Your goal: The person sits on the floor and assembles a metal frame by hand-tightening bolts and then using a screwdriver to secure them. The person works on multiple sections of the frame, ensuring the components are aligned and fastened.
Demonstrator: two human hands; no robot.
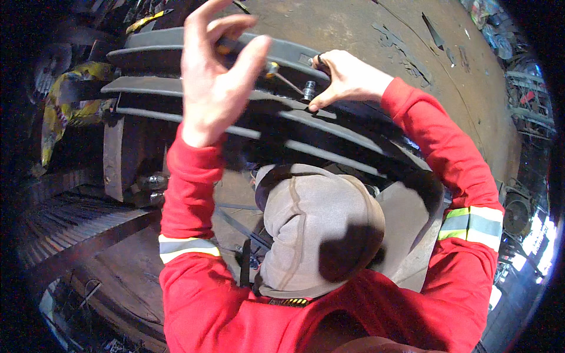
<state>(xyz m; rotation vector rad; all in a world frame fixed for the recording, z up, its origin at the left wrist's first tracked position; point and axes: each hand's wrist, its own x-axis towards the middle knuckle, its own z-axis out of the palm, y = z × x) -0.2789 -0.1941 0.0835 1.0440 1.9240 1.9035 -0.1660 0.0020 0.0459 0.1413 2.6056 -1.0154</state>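
While my right hand (347, 76) rests on the stack of dark curved steel plates (235, 100), I judge the work to be at the fitting stage: a small bolt (308, 89) stands just by the thumb and forefinger, and a thin rod (285, 81) runs from it toward my left hand (215, 76). The right grip is narrow, thumb stretched down beside the bolt and the forefinger curled above it; I cannot tell whether it pinches the bolt or only steadies it. The left hand is raised in front of the plates, wrist bent back, fingers spread and curled, blurred. It looks loosely closed round something small and yellowish (223, 47) near the fingertips, but I cannot tell what that is.

Both forearms, in red sleeves (447, 153) with reflective bands, reach up and away from me; a grey hood (318, 229) sits low between them. The next move, as I read it, calls for a firm hold at the bolt while the other hand comes back to the rod.
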